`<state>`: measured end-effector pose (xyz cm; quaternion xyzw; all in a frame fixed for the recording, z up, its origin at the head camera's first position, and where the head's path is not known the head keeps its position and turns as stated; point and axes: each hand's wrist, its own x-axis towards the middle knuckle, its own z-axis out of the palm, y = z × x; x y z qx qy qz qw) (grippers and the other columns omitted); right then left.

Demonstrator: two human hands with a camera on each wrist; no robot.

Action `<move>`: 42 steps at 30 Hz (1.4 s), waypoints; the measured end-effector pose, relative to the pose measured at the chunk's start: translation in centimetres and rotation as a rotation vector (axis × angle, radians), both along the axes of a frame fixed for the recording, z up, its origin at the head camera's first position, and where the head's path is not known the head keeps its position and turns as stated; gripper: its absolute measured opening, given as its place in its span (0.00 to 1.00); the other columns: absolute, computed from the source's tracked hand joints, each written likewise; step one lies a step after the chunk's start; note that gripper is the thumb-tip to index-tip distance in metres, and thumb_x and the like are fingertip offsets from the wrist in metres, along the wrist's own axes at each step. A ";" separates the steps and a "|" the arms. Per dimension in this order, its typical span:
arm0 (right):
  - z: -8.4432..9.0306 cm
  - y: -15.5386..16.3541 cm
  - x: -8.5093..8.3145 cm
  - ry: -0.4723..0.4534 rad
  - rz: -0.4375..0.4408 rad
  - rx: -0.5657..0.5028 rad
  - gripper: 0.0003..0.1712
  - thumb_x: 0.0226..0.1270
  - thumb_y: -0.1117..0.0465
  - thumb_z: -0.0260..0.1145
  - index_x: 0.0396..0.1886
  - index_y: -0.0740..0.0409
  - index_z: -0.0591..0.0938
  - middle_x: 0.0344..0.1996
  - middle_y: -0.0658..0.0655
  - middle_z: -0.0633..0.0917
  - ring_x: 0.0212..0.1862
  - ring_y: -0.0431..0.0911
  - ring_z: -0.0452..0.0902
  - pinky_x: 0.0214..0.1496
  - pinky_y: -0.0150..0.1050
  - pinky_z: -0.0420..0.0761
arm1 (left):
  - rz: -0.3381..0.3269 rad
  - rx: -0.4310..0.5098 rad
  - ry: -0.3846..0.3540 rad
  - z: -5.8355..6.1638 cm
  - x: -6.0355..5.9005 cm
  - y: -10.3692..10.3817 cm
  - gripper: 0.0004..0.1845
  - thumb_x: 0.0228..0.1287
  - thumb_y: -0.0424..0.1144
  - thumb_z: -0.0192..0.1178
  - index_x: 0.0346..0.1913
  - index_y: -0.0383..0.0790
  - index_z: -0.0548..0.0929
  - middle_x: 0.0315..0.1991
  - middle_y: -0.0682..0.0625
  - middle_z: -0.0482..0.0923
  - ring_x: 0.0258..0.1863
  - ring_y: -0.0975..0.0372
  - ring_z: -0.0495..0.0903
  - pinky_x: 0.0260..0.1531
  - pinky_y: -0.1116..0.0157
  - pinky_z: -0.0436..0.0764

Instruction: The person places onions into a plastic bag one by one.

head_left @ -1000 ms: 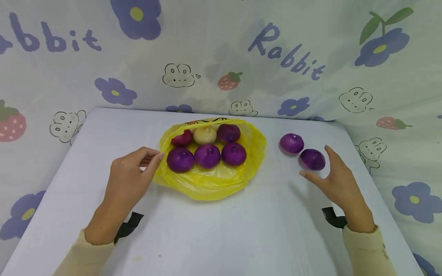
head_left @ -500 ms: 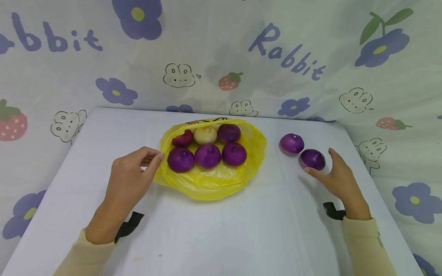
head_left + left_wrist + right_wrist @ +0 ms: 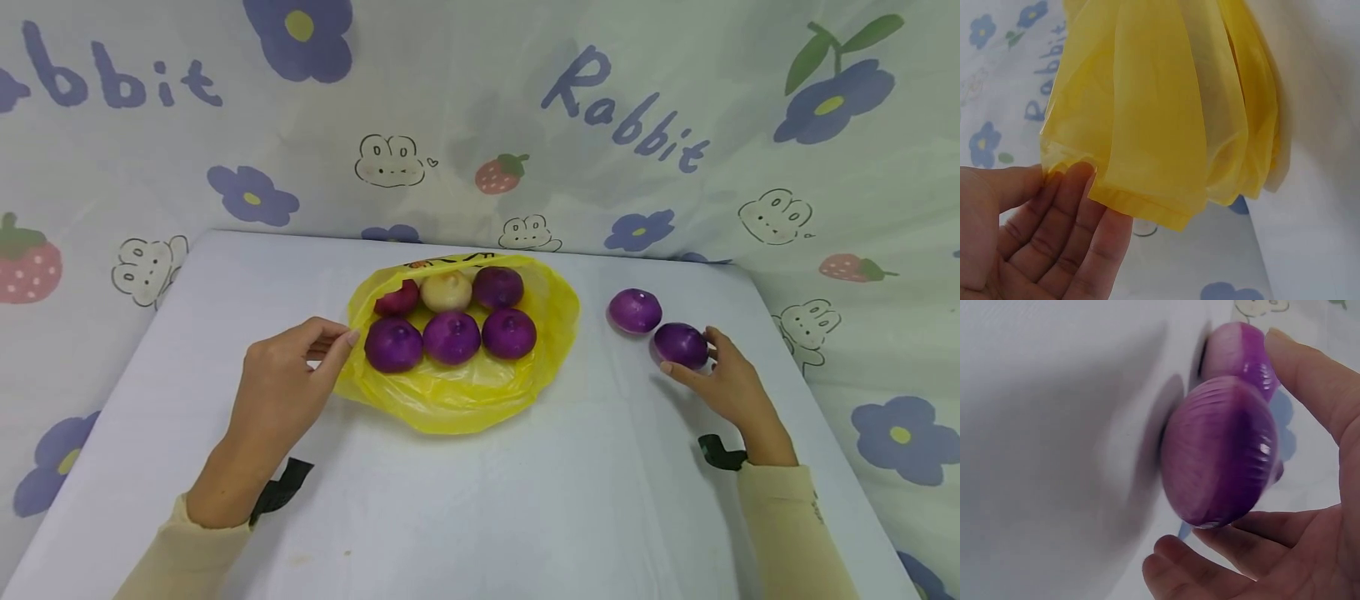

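With thumb and fingers, my left hand (image 3: 288, 379) pinches the left edge of a yellow plastic bag (image 3: 450, 412); the left wrist view shows the thin film (image 3: 1154, 112) between them. Inside the bag's wide mouth sit several purple onions (image 3: 452, 338), a pale onion (image 3: 446, 292) and a dark red piece (image 3: 397, 299). On the right, my right hand (image 3: 727, 383) surrounds a purple onion (image 3: 679, 346) on the table. Its fingers reach the onion's side, while the thumb (image 3: 1304, 369) stands apart from it in the right wrist view. A second purple onion (image 3: 634, 312) lies just beyond.
A white table (image 3: 480, 517) carries everything, with its back edge against a hanging cloth (image 3: 450, 100) printed with rabbits, flowers and strawberries. Black straps (image 3: 281, 492) show at both wrists.
My right hand has moved in around the nearer loose onion, its fingers drawing closer to the onion's side. The left hand and the bag have stayed in place.
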<state>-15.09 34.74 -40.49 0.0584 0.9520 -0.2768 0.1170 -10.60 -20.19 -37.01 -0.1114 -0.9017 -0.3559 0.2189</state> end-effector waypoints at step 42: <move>-1.6 1.0 -0.6 -0.020 -0.041 0.001 0.65 0.69 0.32 0.68 0.80 0.75 0.50 0.73 0.82 0.62 0.70 0.77 0.63 0.66 0.74 0.70 | 0.003 -0.004 -0.008 -0.1 0.1 0.1 0.04 0.68 0.32 0.72 0.42 0.36 0.89 0.34 0.47 0.89 0.33 0.52 0.89 0.34 0.89 0.70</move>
